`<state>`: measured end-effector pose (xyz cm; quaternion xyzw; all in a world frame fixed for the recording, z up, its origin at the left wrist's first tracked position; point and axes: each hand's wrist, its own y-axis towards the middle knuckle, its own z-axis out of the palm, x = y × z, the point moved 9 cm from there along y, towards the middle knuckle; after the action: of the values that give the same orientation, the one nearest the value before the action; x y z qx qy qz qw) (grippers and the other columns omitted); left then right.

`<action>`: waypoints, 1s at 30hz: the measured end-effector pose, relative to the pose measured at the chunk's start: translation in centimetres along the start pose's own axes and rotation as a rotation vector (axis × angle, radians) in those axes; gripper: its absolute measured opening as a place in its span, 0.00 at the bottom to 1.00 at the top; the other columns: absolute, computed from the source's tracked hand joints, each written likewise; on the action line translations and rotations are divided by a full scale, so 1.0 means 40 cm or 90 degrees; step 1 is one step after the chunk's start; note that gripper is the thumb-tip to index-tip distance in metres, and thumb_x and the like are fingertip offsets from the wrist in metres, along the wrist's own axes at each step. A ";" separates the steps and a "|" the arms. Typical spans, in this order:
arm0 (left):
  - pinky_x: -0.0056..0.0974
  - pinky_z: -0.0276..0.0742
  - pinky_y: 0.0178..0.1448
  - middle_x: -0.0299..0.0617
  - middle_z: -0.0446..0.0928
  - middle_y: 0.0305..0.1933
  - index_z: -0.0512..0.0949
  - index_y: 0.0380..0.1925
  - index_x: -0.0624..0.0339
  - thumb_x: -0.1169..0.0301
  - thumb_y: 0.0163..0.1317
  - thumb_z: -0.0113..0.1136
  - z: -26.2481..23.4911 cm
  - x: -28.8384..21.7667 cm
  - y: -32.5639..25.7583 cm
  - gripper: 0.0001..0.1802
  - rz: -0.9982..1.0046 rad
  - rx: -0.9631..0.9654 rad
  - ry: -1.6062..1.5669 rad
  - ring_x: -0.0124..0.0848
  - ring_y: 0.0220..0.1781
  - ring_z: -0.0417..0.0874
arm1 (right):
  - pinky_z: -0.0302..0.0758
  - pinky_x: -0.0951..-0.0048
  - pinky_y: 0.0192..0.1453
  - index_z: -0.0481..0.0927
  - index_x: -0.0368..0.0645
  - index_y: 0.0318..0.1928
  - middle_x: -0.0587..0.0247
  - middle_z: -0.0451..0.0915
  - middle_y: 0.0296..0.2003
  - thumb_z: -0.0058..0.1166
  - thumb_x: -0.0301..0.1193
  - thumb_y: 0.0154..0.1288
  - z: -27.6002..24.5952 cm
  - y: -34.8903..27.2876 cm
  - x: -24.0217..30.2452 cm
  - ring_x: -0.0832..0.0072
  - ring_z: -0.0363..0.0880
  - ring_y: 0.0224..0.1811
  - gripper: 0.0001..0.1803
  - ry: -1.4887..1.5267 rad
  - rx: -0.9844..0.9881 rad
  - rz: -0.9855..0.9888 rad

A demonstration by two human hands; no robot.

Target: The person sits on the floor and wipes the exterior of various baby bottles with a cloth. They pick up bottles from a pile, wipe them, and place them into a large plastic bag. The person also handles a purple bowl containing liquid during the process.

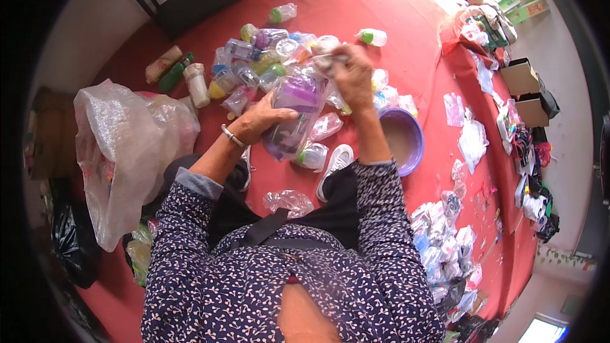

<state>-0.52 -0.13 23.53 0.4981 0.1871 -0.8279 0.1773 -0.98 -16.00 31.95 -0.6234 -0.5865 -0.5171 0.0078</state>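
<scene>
My left hand (260, 119) grips a large see-through plastic container (296, 111) with purple parts, thumb across its side, fingers partly hidden behind it. The container is tilted above a heap of plastic bottles (244, 51), some with coloured lids. By the container's upper right, my right hand (353, 75) is closed and smeared by motion. A blurred grey-white wad (329, 62), possibly a cloth, is in its fingers. Just right of my right forearm stands a purple basin (420, 146) holding cloudy liquid.
A large translucent sack (117, 146) stands at left, near several bottles (197, 86). Crumpled clear plastic (289, 202) lies between my feet. More plastic items (441, 238) are piled at lower right. Cardboard boxes (518, 77) stand far right, and a black rack (200, 0) at the far left.
</scene>
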 end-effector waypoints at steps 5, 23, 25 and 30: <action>0.35 0.76 0.47 0.42 0.73 0.46 0.63 0.54 0.62 0.60 0.50 0.60 -0.023 0.021 -0.021 0.33 -0.076 -0.035 -0.162 0.29 0.44 0.76 | 0.75 0.75 0.29 0.74 0.34 0.33 0.57 0.77 0.26 0.50 0.20 0.50 -0.159 -0.037 -0.244 0.75 0.77 0.26 0.07 0.292 -0.210 0.475; 0.37 0.68 0.57 0.43 0.70 0.51 0.59 0.58 0.63 0.66 0.39 0.66 0.024 0.018 -0.034 0.43 -0.031 0.021 -0.147 0.32 0.52 0.72 | 0.75 0.75 0.43 0.71 0.33 0.47 0.51 0.74 0.44 0.57 0.23 0.51 0.021 -0.061 -0.033 0.69 0.77 0.42 0.21 0.390 0.194 0.310; 0.37 0.67 0.58 0.42 0.69 0.51 0.57 0.59 0.62 0.71 0.39 0.66 0.021 0.014 -0.043 0.44 -0.032 0.045 -0.163 0.31 0.53 0.71 | 0.74 0.76 0.46 0.71 0.35 0.48 0.53 0.75 0.43 0.58 0.26 0.52 0.016 -0.055 -0.029 0.71 0.76 0.43 0.21 0.317 0.153 0.249; 0.36 0.64 0.60 0.42 0.69 0.53 0.56 0.59 0.62 0.72 0.37 0.66 0.019 -0.004 -0.048 0.45 -0.016 0.067 -0.140 0.31 0.53 0.71 | 0.73 0.79 0.42 0.75 0.34 0.42 0.60 0.78 0.37 0.55 0.25 0.56 0.076 -0.101 -0.025 0.77 0.76 0.37 0.13 0.590 0.185 0.459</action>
<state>-1.95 1.18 24.25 0.4107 0.1291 -0.8884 0.1596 -1.82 -13.60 27.45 -0.4854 -0.3386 -0.6140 0.5222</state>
